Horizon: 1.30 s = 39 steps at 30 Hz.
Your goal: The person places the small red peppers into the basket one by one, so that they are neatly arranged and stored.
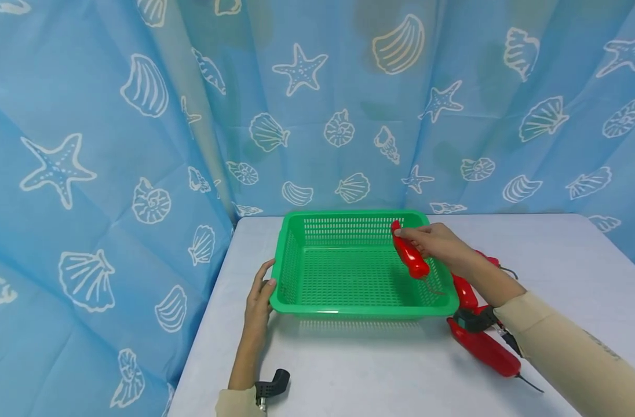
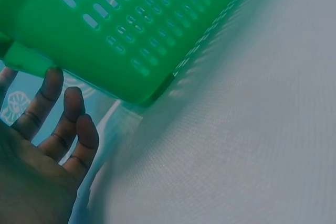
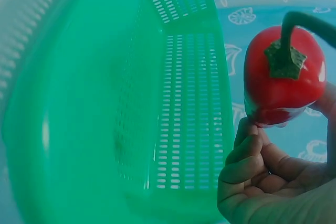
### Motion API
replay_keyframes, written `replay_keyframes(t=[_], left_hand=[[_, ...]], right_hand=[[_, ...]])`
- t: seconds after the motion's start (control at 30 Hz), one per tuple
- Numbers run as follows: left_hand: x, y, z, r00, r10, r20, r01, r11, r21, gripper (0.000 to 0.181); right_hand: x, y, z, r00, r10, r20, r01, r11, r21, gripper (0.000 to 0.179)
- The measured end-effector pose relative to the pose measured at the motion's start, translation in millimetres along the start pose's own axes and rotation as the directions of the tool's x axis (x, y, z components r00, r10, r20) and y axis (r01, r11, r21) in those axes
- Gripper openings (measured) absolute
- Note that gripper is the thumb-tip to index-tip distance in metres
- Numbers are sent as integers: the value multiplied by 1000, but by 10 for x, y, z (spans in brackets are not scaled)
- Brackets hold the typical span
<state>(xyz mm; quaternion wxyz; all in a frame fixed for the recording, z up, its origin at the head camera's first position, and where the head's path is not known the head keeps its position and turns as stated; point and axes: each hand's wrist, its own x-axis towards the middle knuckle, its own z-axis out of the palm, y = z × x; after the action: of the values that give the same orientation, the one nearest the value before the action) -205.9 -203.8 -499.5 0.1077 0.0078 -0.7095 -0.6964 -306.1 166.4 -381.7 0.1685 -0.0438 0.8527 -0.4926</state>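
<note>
A green plastic basket (image 1: 349, 313) with slotted walls stands on the white table. Over its right part, my right hand (image 1: 436, 240) pinches a long, glossy red chili pepper (image 1: 410, 258) near its tip. The right wrist view shows that pepper's green cap and stem (image 3: 286, 59) facing the camera, with the fingers curled beneath it. At the basket's left rim, my left hand (image 1: 258, 295) touches the outer edge with thumb and forefinger. Its other fingers (image 2: 73, 103) are loosely bent outside the wall in the left wrist view.
More red chili peppers lie on the table right of the basket, partly hidden by my right arm; the nearest pepper (image 1: 486, 348) points its stem toward me. A blue curtain (image 1: 338, 87) with white shells and starfish hangs behind and left of the table (image 1: 359, 370).
</note>
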Motion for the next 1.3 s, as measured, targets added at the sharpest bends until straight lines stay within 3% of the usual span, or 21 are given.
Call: replay_keyframes(t=[0.2,0.5,0.77,0.9,1.0,1.1,1.3], left_hand=[[71,-173,-27,1000,8,-8,-8,1000,-7,43],[80,-218,-15,1000,20,-13,-20,1000,-8,45],[94,-221,-28,1000,4,-24,-3,1000,20,45],[94,-201,-31,1000,12,-6,-12,1000,8,45],[65,-72,-28,1000,5,11,-6,1000,15,46],[64,-40,-29,1000,-13,10,13,1000,19,47],[92,-176,-40,1000,-11,-7,11,1000,8,44]], right_hand=[[64,-65,127,1000,1,16,-2,998,60,62],[187,-76,317,998,23,59,-34,983,178,52],[263,-123,452,982,80,173,-144,907,397,29],[298,-153,488,979,86,183,-157,894,419,34],[334,-184,520,977,92,194,-169,887,430,38],[372,-230,552,973,91,212,-176,890,421,41],[462,-367,643,976,76,206,-149,919,364,40]])
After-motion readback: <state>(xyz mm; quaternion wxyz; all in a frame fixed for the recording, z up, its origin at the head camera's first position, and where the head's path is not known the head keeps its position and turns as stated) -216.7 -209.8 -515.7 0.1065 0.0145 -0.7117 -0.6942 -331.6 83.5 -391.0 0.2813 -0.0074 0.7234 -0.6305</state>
